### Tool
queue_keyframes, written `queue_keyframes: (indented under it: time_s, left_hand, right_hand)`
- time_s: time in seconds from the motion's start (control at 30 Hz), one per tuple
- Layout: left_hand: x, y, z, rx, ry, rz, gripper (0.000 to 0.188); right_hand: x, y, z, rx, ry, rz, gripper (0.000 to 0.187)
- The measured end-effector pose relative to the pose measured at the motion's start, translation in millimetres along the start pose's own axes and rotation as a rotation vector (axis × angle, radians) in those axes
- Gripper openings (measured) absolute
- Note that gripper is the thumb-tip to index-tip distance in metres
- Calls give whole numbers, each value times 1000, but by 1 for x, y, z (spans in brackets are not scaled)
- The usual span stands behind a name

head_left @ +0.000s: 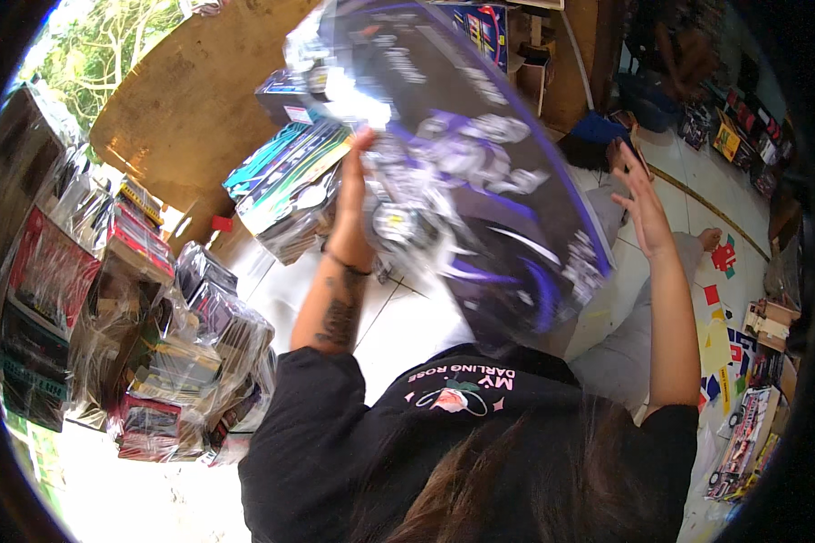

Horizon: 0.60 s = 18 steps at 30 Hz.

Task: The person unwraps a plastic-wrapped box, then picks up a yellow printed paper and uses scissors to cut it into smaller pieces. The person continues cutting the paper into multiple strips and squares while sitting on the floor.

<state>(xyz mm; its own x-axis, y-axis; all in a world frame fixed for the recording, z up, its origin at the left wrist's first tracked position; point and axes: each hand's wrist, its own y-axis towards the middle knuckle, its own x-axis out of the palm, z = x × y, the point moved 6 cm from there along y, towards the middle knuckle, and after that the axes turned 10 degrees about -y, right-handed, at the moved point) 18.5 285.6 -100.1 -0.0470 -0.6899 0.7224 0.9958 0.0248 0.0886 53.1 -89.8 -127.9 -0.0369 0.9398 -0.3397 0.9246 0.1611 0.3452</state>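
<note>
A large black and purple wrapped package (525, 195) with white lettering and glossy clear plastic is tilted up in front of my chest, smeared by motion. My left hand (350, 213) presses on its left side and holds it, the thumb pointing up; the other fingers are mostly hidden by the package. Off the right edge, my right hand (640, 201) is raised with its fingers spread and nothing in them. Silvery parts (403, 226) gleam under the plastic near my left hand.
Plastic-wrapped boxy items (181, 353) are piled at the left. Behind my left hand stands a colourful striped box-like item (290, 185), with a curved wooden board (172, 118) farther back. Toy trucks (743, 443) and coloured cut pieces (720, 353) lie at the right; another person (684, 54) sits far right.
</note>
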Motion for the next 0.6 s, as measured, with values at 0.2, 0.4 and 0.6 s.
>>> queue_keyframes:
  time_s: [0.2,0.4,0.6]
  left_hand:
    - [-103,-5,165,388,137,-47,47]
    - [-208,52,249,318,100,163,50]
    - [-260,100,258,157,194,266,57]
  right_hand:
    - [23,-13,66,307,33,31,59]
    - [38,-23,120,459,16,-16,59]
    - [32,-56,162,672,22,-17,60]
